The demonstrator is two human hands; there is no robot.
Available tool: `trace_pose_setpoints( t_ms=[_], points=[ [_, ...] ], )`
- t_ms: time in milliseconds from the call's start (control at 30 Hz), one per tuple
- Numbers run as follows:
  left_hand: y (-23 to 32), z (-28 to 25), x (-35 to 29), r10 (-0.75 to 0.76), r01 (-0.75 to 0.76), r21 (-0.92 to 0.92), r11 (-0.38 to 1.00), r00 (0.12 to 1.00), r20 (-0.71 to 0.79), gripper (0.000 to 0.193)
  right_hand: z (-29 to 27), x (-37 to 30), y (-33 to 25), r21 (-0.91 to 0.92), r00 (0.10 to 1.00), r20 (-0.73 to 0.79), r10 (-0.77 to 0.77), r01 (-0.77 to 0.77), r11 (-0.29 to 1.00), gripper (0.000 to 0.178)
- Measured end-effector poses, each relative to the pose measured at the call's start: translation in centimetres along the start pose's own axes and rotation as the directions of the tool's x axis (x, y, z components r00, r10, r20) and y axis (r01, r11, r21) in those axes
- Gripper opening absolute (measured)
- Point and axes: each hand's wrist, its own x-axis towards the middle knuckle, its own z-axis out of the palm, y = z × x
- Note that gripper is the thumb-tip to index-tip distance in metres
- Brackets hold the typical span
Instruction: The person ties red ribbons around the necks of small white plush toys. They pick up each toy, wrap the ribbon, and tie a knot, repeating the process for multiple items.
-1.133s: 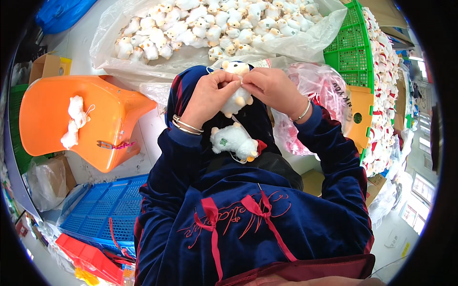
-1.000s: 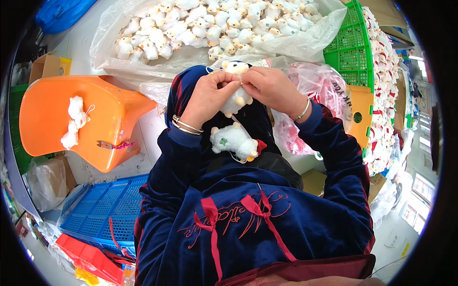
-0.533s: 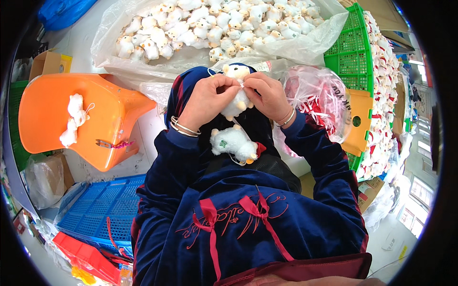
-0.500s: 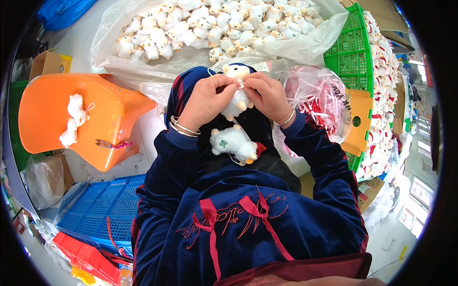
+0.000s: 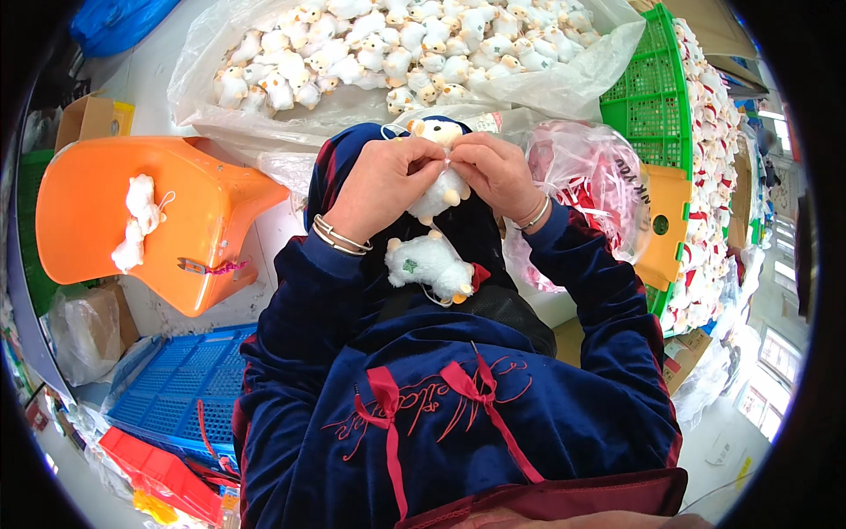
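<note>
A white plush animal toy (image 5: 431, 196) with a cream head lies upright on my lap, its face partly covered by my fingers. At its neck my left hand (image 5: 394, 182) is closed in a pinch, thumb against forefinger. My right hand (image 5: 499, 175) pinches at the same spot, fingertips almost meeting the left ones. Something small and pale shows between them, too small to name. Nearer to me on my lap, a second plush toy (image 5: 428, 266) rests on its side, with a green leaf-shaped mark, a red piece at its neck and a cord loop.
Ahead, a large clear plastic sheet (image 5: 198, 84) holds many plush toys. On the left an orange stool (image 5: 84, 198) bears small white plush pieces and thread snips (image 5: 204, 267). At right are a bag of red and pink ribbons (image 5: 589, 181) and a green crate (image 5: 648, 84).
Both hands stay pinched at the toy's neck, and their fingertips have drawn slightly closer together. The second toy on my lap has shifted very slightly to the left.
</note>
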Motion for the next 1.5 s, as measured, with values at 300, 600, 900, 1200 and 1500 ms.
trace_pose_setpoints(
  t_ms=[300,600,900,1200,1500],
  points=[
    [-0.1,0.9,-0.1,0.05,-0.042,0.095,0.995,0.995,-0.081,0.013,-0.4,-0.2,-0.4,0.054,0.994,0.022,0.104,-0.105,0.993,0.017],
    [0.0,1.4,-0.4,0.038,-0.025,0.084,0.996,0.988,-0.149,0.013,-0.2,-0.6,-1.4,0.077,0.98,-0.047,0.192,-0.188,0.979,0.018],
    [-1.5,2.4,-0.8,-0.068,0.038,-0.114,0.993,0.961,-0.268,0.015,-0.7,0.1,-2.4,-0.151,0.965,-0.187,0.185,-0.214,0.965,0.018],
    [0.3,1.8,-0.4,-0.161,0.141,-0.133,0.981,0.975,-0.151,0.018,-4.1,-1.4,-3.3,0.32,0.656,0.367,0.659,-0.754,0.573,0.04],
    [0.6,1.4,-1.6,-0.111,0.113,0.024,0.993,0.99,-0.085,0.021,0.8,-0.3,-4.0,0.741,0.434,0.272,0.859,-0.664,0.1,0.031]
  ],
)
